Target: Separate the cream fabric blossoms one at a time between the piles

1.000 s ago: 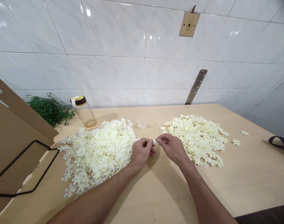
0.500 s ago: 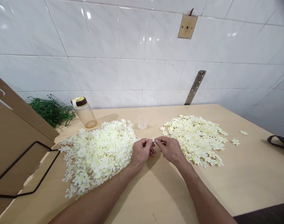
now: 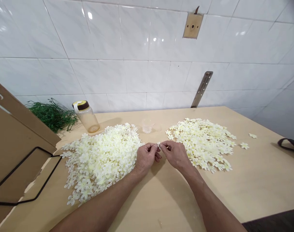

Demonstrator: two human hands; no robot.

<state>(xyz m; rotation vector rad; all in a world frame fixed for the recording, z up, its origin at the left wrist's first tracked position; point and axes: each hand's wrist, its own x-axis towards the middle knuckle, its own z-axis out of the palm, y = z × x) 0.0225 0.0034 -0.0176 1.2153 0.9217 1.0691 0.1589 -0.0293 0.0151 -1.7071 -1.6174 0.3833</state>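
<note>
Nearest me, a small pale scrap (image 3: 160, 223) lies on the table (image 3: 263, 183), between my 2 bare forearms (image 3: 105, 201). To my left, a bent black wire (image 3: 49, 174) stands out in front of a brown box (image 3: 18, 145).

My 2 hands meet over the table, in the space between 2 piles. With my left hand (image 3: 146, 157) I pinch a small white flower (image 3: 158, 144) between thumb and forefinger, my other fingers curled in beneath. My right hand (image 3: 175, 154) is closed on that same flower from the opposite side, thumb against forefinger. The flower is mostly hidden by my fingertips, so I cannot tell how many layers it has.

Just beside my left hand is the left pile (image 3: 105, 156), white and heaped. The right pile (image 3: 205, 141), yellower and flatter, spreads beyond my right hand; 2 loose flowers (image 3: 244, 146) lie apart to its right, and farther right is a black strap (image 3: 290, 145).

Past my hands, a clear cup (image 3: 147, 126) stands between the piles. Behind the left pile are a bottle (image 3: 87, 117) with a brown and yellow lid, then some greenery (image 3: 52, 116).

Farthest is the tiled wall (image 3: 113, 75), with a metal bracket (image 3: 202, 89) and a square plate (image 3: 192, 25).
</note>
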